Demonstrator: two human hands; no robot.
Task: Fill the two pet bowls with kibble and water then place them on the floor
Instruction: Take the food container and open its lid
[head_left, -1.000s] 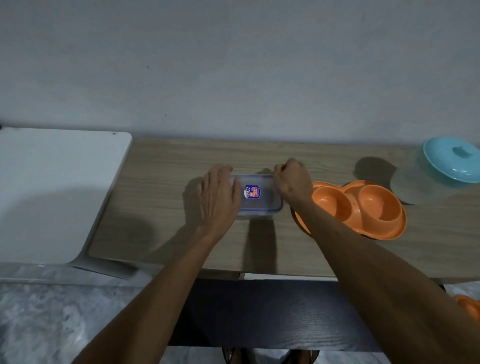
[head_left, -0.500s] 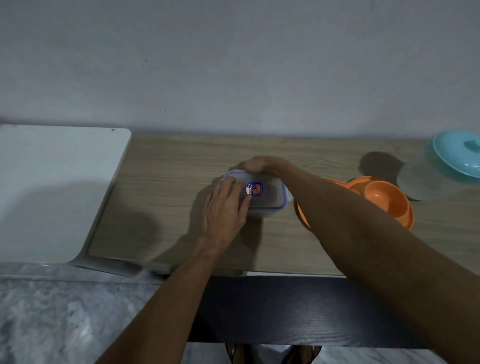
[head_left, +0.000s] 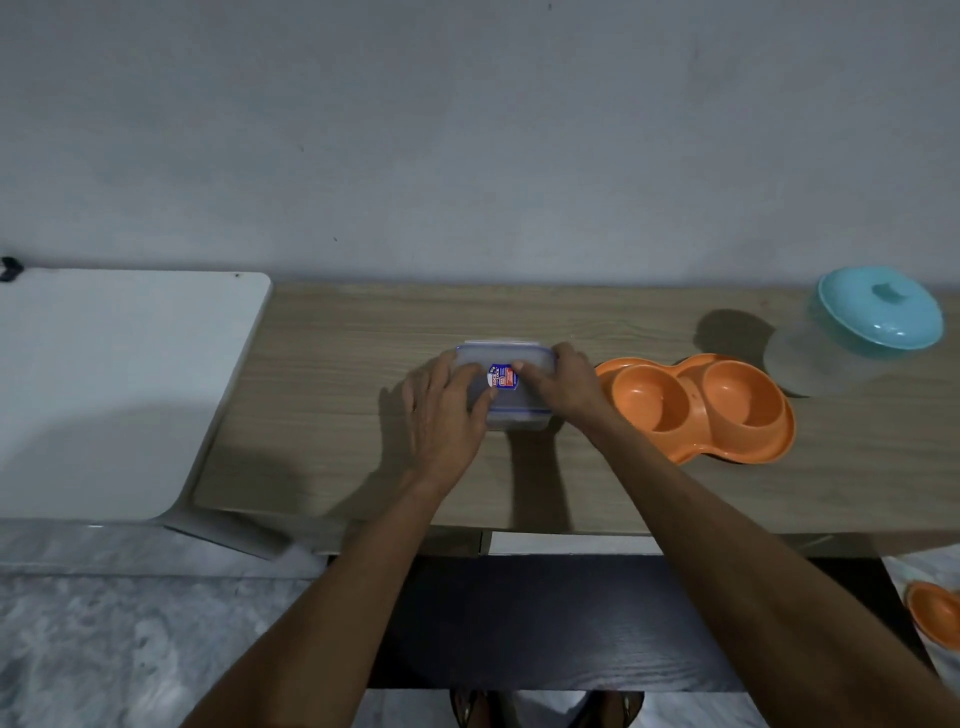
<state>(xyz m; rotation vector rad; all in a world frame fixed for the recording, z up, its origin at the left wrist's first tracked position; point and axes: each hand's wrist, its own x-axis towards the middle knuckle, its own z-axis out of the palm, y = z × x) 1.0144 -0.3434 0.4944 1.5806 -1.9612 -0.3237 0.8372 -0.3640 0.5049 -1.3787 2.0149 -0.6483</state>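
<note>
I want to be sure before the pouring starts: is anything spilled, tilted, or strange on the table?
Nothing stands out. The orange double bowl sits flat and empty on the wooden table, no spill shows, and both hands rest on the clear box, its lid on.

Home, prob. utility or kitchen corner. Wood-grain laminate counter (head_left: 363, 338) across mid frame, against plain grey-white painted wall (head_left: 467, 130). White appliance top or table (head_left: 114, 389) at left, butting counter. Household plasticware on counter: orange double pet bowl (head_left: 696, 410) right of centre, snap-lid food container (head_left: 511, 384) at centre, tub w/ teal lid (head_left: 878, 306) far right. Marble-pattern tile floor (head_left: 104, 649) at bottom left. Sandalled feet (head_left: 467, 709) at bottom centre. Dim indoor light, domestic feel.
</note>
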